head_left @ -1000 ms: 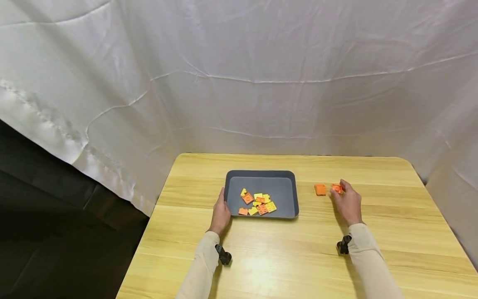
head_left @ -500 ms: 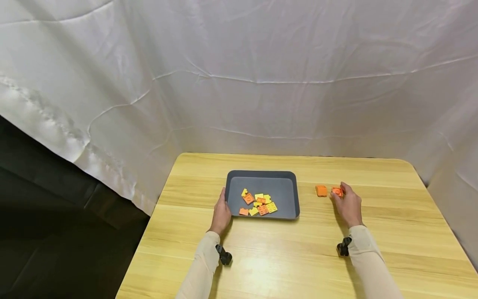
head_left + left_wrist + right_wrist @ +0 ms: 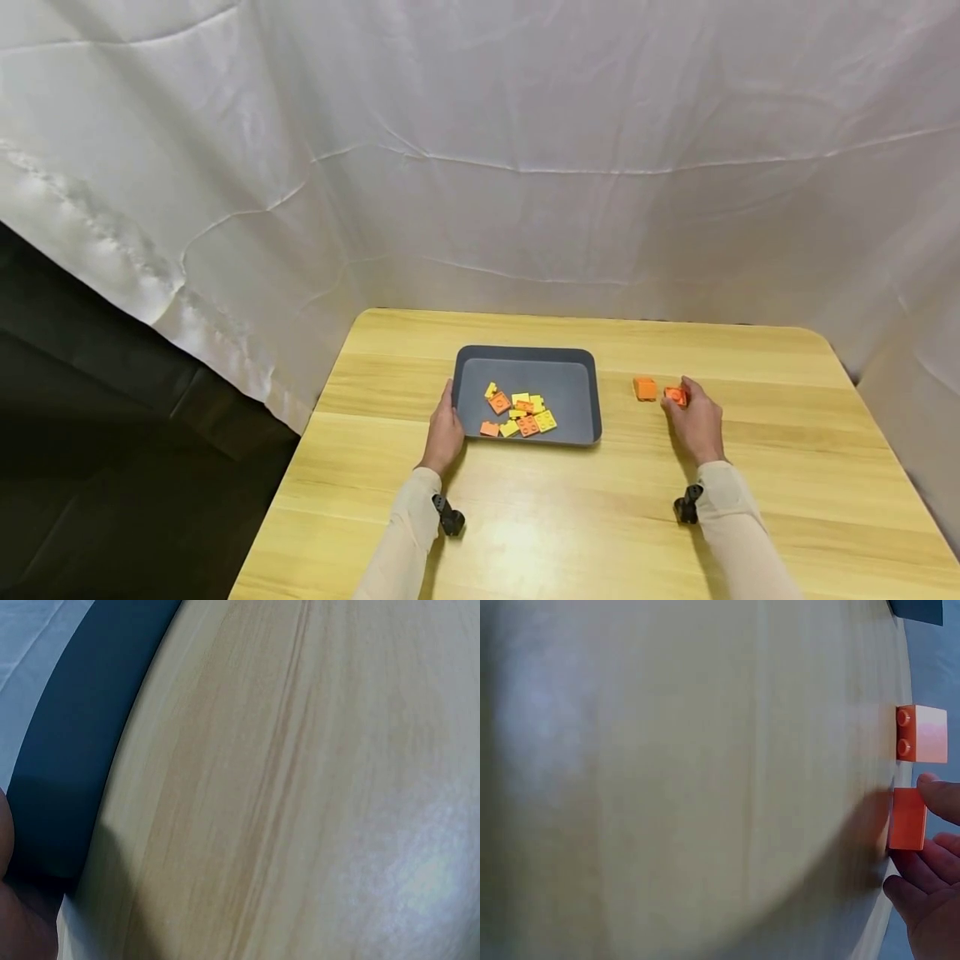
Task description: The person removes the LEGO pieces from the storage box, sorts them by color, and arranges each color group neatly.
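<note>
My left hand (image 3: pixel 442 433) holds the left side of a dark grey tray (image 3: pixel 573 379) by its near corner; in the left wrist view part of that hand (image 3: pixel 26 919) shows at the tray wall (image 3: pixel 75 742). Inside the tray lie several yellow and orange toy building bricks (image 3: pixel 528 425), bunched toward its near side. Right of the tray, my right hand (image 3: pixel 697 425) pinches an orange brick (image 3: pixel 675 396) between thumb and fingers, close over the table. A second orange brick (image 3: pixel 645 388) lies just left of it; in the right wrist view this brick (image 3: pixel 930 735) rests on its side, studs showing.
The wooden table (image 3: pixel 570 517) ends at a back edge in front of a pale hanging curtain (image 3: pixel 480 208). Dark cloth (image 3: pixel 135 450) hangs on the left. A small black camera is worn on each wrist.
My right hand has drawn slightly nearer to me with the orange brick, which has turned a little. My left hand stays at the tray, and the head view has tilted slightly.
</note>
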`<state>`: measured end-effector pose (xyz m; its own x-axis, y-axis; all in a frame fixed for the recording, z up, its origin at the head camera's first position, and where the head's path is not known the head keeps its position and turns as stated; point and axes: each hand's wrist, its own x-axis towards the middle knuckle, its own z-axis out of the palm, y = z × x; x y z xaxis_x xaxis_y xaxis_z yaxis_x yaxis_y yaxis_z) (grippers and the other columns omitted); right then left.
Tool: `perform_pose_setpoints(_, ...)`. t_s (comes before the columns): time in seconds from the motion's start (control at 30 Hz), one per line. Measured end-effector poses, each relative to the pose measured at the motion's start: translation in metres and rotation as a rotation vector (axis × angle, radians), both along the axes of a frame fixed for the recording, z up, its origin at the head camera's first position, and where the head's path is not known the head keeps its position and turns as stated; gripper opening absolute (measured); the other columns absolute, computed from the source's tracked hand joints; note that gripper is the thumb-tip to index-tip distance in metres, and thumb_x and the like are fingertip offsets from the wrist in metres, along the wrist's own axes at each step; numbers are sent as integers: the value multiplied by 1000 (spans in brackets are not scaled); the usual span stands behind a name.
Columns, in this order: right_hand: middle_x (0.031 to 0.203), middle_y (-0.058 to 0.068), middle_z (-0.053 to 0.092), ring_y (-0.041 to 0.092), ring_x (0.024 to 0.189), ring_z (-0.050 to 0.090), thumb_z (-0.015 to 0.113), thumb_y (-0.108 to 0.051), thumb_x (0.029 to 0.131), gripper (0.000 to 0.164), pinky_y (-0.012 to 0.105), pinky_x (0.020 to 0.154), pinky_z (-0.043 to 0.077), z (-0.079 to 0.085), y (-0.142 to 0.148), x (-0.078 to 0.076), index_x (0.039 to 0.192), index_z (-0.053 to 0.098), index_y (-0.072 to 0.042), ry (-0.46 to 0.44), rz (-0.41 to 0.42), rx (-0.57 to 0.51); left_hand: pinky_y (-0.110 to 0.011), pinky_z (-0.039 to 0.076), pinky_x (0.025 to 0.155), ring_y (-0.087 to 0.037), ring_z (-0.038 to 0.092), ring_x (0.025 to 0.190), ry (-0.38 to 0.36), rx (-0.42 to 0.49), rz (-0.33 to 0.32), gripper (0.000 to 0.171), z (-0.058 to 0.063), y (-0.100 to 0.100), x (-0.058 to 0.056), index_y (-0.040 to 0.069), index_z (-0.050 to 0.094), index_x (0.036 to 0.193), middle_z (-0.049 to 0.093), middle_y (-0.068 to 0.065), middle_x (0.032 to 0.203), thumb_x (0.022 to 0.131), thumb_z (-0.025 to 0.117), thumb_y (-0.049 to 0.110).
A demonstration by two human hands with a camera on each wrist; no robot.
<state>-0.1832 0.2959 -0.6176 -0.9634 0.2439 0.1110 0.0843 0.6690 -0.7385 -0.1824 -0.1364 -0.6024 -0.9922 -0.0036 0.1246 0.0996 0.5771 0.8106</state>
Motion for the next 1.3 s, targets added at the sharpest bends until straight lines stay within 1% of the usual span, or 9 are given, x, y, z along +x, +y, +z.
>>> perform_pose_setpoints(0.13, 138, 41, 53, 57, 127, 51, 68, -6, 100, 59, 68, 105, 46, -1, -1, 2, 147, 42, 17, 5, 1, 7, -56, 34, 121, -46, 36, 146, 1, -5, -3, 55, -1, -1, 0, -13, 26, 158, 33, -31, 161, 104, 36, -14)
perform_pose_setpoints(0.37, 140, 40, 52, 56, 130, 49, 68, -7, 100, 59, 66, 108, 43, 2, -3, 2, 148, 42, 16, -28, -10, -1, -57, 35, 120, -47, 37, 145, -4, -12, -7, 55, -1, -1, 0, -12, 25, 158, 33, -32, 161, 104, 36, -13)
perform_pose_setpoints(0.53, 139, 39, 53, 56, 129, 49, 69, -7, 99, 59, 67, 108, 43, 2, -3, 1, 147, 43, 16, -17, -11, 5, -56, 35, 120, -46, 37, 146, -16, -10, -4, 55, 0, -1, 0, -11, 24, 159, 33, -31, 161, 105, 35, -12)
perform_pose_setpoints(0.7, 140, 40, 52, 56, 130, 48, 68, -7, 99, 59, 67, 108, 43, 3, -3, 2, 147, 43, 16, -24, -10, 6, -55, 35, 121, -45, 37, 146, -21, -13, -5, 55, -3, -1, -1, -11, 25, 159, 33, -30, 161, 105, 35, -11)
perform_pose_setpoints(0.83, 141, 39, 51, 56, 131, 47, 68, -7, 100, 59, 67, 109, 42, 6, -4, 4, 147, 43, 16, -37, -15, 4, -53, 36, 121, -43, 38, 146, -19, -15, -6, 55, -4, -1, -2, -11, 25, 159, 33, -29, 162, 106, 35, -10)
perform_pose_setpoints(0.93, 141, 39, 51, 56, 132, 47, 68, -8, 100, 59, 66, 110, 41, 6, -5, 4, 148, 42, 15, -45, -14, 5, -53, 36, 120, -44, 38, 146, -13, -13, -4, 55, -3, -1, -2, -11, 25, 159, 34, -30, 161, 105, 35, -11)
perform_pose_setpoints(1.1, 142, 39, 50, 56, 132, 46, 67, -9, 101, 60, 66, 110, 41, 5, -4, 2, 149, 41, 15, -56, -11, 9, -53, 35, 121, -44, 38, 146, -23, -10, 0, 55, -2, -1, -2, -11, 25, 159, 34, -30, 161, 105, 35, -11)
perform_pose_setpoints(1.3, 141, 40, 50, 57, 130, 48, 68, -9, 100, 60, 67, 108, 43, 3, -3, 1, 148, 41, 16, -50, -5, 21, -55, 35, 120, -45, 38, 146, -6, -7, 3, 54, -3, -1, -2, -12, 26, 158, 35, -31, 160, 105, 35, -12)
